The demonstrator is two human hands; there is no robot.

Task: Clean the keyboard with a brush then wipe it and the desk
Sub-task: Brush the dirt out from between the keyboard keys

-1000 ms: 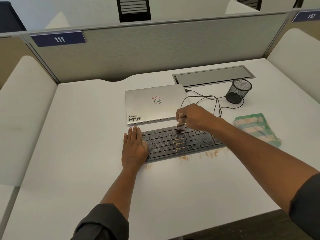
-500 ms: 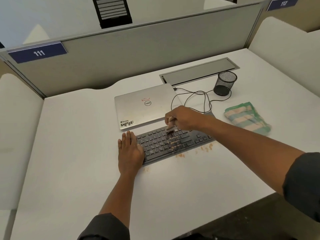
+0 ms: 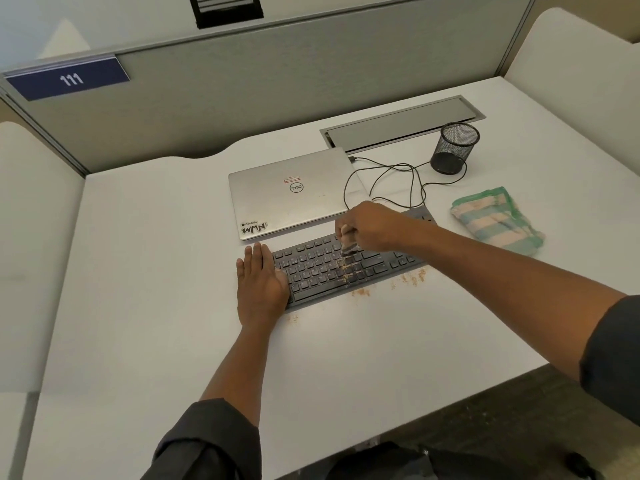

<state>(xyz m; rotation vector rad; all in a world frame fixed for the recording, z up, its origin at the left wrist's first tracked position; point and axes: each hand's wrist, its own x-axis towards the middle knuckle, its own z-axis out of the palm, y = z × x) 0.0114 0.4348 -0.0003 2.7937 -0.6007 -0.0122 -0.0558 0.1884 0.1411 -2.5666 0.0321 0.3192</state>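
brush [image 3: 347,241] is pinched in the right hand [image 3: 372,226], bristles down on the keyboard [image 3: 325,268]; left hand [image 3: 260,285] is laid flat, fingers together, on its end; crumbs [image 3: 412,276] scattered just below on the tabletop [image 3: 156,271].

The white desk [image 3: 145,271] is carrying a keyboard [image 3: 346,271] with crumbs [image 3: 412,277] along its near edge, a closed laptop [image 3: 291,192] behind, and a mesh cup [image 3: 453,147] and folded cloth [image 3: 495,220] toward the right edge.

- The person's left hand [image 3: 260,284] lies flat, palm down, fingers together pointing toward twelve o'clock, forearm stretched straight out.
- Their right hand [image 3: 369,226] is curled into a fist, knuckles up, forearm reaching in from four o'clock.
- Dark sleeves are pushed up both forearms.
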